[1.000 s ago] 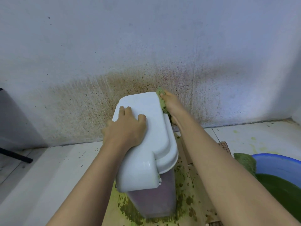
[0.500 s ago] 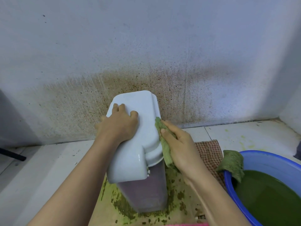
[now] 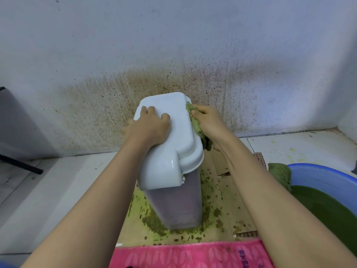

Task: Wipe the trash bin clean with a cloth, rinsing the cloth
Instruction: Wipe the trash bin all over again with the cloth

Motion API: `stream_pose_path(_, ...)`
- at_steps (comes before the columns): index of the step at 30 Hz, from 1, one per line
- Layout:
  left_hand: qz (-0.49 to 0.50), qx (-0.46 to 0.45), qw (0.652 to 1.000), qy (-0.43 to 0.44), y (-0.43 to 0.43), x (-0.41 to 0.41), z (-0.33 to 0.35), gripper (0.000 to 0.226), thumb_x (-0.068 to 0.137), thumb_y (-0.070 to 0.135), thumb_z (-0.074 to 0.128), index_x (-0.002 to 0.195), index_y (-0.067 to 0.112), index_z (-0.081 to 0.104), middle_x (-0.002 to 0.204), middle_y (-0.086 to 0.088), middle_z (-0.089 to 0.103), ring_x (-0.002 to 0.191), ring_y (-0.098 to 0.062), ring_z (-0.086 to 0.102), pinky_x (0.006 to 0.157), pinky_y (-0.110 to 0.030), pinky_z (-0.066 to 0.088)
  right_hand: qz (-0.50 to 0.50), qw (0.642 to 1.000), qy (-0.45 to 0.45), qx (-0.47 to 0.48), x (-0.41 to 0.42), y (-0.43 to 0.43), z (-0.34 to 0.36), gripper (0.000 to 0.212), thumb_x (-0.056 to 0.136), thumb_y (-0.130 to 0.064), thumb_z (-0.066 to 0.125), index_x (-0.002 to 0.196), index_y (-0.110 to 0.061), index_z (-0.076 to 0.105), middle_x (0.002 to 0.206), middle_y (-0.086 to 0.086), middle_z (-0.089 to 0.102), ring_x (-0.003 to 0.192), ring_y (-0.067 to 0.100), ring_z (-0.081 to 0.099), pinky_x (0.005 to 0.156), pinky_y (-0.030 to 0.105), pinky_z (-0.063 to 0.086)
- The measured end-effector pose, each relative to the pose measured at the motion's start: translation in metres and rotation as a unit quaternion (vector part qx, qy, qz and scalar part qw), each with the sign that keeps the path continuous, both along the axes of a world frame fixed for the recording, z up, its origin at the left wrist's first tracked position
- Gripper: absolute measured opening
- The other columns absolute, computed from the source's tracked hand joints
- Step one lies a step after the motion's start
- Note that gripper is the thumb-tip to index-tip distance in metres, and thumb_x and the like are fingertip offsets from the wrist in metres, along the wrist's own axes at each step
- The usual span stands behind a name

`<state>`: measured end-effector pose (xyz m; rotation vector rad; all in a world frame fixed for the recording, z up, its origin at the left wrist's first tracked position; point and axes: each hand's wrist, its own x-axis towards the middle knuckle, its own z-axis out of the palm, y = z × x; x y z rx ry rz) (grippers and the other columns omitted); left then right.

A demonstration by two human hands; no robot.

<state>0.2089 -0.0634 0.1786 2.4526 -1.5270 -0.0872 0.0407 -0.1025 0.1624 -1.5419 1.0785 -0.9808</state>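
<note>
Trash bin: upright on stained cardboard, long axis of lid running away from viewer.
Left hand: bent fingers gripping lid top.
Right hand: curled on cloth, pressed against lid's right edge, far end.

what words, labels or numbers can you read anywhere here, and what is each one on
Pink patterned cloth at the bottom edge: dark printed characters near its right end, too blurred to read.
White plastic lid of the translucent trash bin: no text visible.
Blue plastic basin: no text visible.
</note>
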Motion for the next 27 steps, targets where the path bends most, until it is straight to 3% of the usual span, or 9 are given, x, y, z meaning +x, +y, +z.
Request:
stream_pose_path(4,-0.004,-0.011,1.0,0.026,-0.005,0.002,0.003,0.087,0.078,0.06,0.017,0.152,0.016,0.026,0.161,-0.005,0.025,0.141,-0.038,0.033,0.111,-0.058,0.028,0.03,0.998,-0.047,-0.017,-0.023,0.044,-0.01,0.032,0.103,-0.02,0.048,0.131,-0.018,0.063,0.117,-0.006,0.068,0.094,0.004,0.064,0.07,0.012,0.049)
stream_pose_path(8,-0.001,-0.014,0.999,0.032,-0.004,0.001,0.006,0.085,0.08,0.058,0.02,0.152,0.013,0.027,0.16,-0.011,0.029,0.139,-0.041,0.037,0.11,-0.058,0.031,0.005,0.994,-0.027,-0.109,-0.037,0.092,-0.029,0.031,0.101,-0.034,0.049,0.128,-0.025,0.063,0.125,-0.015,0.064,0.114,-0.003,0.058,0.097,0.019,0.045)
stream_pose_path(10,0.002,-0.011,0.999,0.034,0.0,-0.002,0.009,0.082,0.081,0.057,0.022,0.15,0.014,0.031,0.156,-0.012,0.034,0.134,-0.042,0.041,0.108,-0.058,0.034,-0.044,0.983,-0.011,-0.18,-0.035,0.114,-0.04,0.032,0.1,-0.027,0.053,0.13,-0.02,0.062,0.136,-0.01,0.056,0.122,-0.003,0.049,0.105,0.011,0.034)
stream_pose_path(12,0.002,-0.01,0.999,0.045,0.003,-0.003,0.012,0.079,0.082,0.057,0.025,0.148,0.015,0.034,0.154,-0.011,0.038,0.133,-0.041,0.042,0.107,-0.057,0.036,-0.093,0.962,0.026,-0.255,-0.029,0.137,-0.051,0.032,0.099,-0.017,0.055,0.13,-0.018,0.062,0.138,-0.005,0.052,0.124,0.004,0.045,0.103,0.003,0.025)
stream_pose_path(16,-0.026,-0.034,0.997,0.062,0.006,-0.002,0.015,0.058,0.098,0.046,0.04,0.143,0.01,0.042,0.148,-0.012,0.046,0.132,-0.035,0.045,0.105,-0.042,0.038,-0.156,0.911,0.117,-0.363,-0.016,0.164,-0.073,0.041,0.093,-0.002,0.053,0.131,-0.014,0.062,0.141,0.01,0.052,0.115,0.029,0.05,0.102,0.009,0.034)
stream_pose_path(19,-0.05,-0.045,0.995,0.067,0.012,-0.001,0.016,0.058,0.099,0.048,0.042,0.142,0.009,0.044,0.145,-0.011,0.049,0.128,-0.033,0.048,0.1,-0.039,0.039,-0.147,0.911,0.093,-0.373,-0.026,0.17,-0.081,0.042,0.089,0.008,0.058,0.127,-0.008,0.064,0.135,0.017,0.054,0.118,0.014,0.049,0.102,0.005,0.035)
stream_pose_path(21,-0.052,-0.047,0.995,0.075,0.014,0.001,0.016,0.062,0.095,0.053,0.043,0.142,0.011,0.045,0.145,-0.011,0.049,0.128,-0.034,0.048,0.103,-0.043,0.041,-0.172,0.915,0.054,-0.361,-0.036,0.168,-0.08,0.038,0.09,0.007,0.059,0.123,-0.008,0.067,0.132,0.017,0.057,0.12,0.002,0.05,0.104,0.015,0.041)
stream_pose_path(24,-0.038,-0.047,0.996,0.069,0.017,0.0,0.016,0.066,0.087,0.057,0.039,0.134,0.012,0.05,0.138,-0.014,0.053,0.122,-0.038,0.051,0.101,-0.051,0.043,-0.213,0.899,0.023,-0.383,-0.035,0.163,-0.074,0.031,0.09,0.0,0.063,0.118,-0.012,0.07,0.129,0.015,0.059,0.117,0.027,0.058,0.101,0.038,0.048)
stream_pose_path(27,-0.044,-0.059,0.996,0.056,0.017,-0.002,0.015,0.059,0.095,0.048,0.042,0.133,0.004,0.052,0.134,-0.019,0.056,0.118,-0.04,0.054,0.097,-0.049,0.046,-0.181,0.887,0.081,-0.416,-0.022,0.159,-0.077,0.033,0.089,0.001,0.064,0.117,-0.014,0.072,0.128,0.015,0.06,0.113,0.035,0.058,0.098,0.033,0.047)
